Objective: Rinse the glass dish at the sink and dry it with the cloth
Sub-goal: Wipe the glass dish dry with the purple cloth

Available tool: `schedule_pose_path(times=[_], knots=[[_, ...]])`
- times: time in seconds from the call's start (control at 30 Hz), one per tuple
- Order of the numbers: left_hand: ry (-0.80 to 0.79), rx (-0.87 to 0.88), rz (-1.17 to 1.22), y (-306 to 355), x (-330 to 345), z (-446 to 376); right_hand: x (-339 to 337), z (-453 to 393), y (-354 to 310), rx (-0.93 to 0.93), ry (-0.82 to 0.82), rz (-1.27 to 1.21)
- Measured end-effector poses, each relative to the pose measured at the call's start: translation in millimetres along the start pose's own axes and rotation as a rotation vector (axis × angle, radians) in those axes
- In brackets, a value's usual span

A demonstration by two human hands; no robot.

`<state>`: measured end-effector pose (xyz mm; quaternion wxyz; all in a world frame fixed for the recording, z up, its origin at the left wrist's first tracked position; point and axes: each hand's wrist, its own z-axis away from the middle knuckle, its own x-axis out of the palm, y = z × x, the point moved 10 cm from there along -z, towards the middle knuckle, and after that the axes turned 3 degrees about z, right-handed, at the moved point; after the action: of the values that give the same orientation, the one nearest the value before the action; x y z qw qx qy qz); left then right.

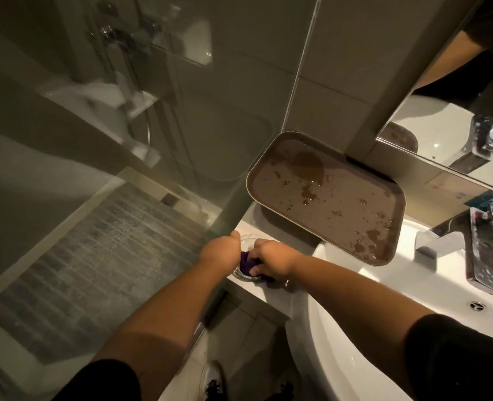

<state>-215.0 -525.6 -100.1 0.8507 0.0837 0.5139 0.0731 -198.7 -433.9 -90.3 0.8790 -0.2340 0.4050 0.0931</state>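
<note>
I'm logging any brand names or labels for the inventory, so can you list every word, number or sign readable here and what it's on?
No text here can be read.
Blue label on the wall behind the faucet: printing too small and blurred to read.
Brown tray, glass dish, purple cloth, sink: no lettering visible.

two hands, one dish, one cloth, perhaps one tray

Two bare forearms, left hand and right hand. Short black sleeves at lower frame edges. Ring on a right finger. Dark shoes with white laces, bottom centre.
</note>
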Motion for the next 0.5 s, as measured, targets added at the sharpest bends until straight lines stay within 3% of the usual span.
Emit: schedule_pose_path(times=[0.23, 0.3, 0.37, 0.5], knots=[[0.082, -0.297, 0.404, -19, 19, 17, 1, -1, 3, 0.16, 0.262, -0.126], [0.106, -0.354, 0.492, -26, 26, 24, 3, -2, 0, 0.147, 0.266, -0.13], [0.109, -0.31, 0.452, -27, 21, 21, 4, -4, -2, 0.087, 0.19, -0.083], [0.062, -0.075, 0.158, -11, 1, -2, -2, -8, -2, -0.059, 0.005, 0.037]])
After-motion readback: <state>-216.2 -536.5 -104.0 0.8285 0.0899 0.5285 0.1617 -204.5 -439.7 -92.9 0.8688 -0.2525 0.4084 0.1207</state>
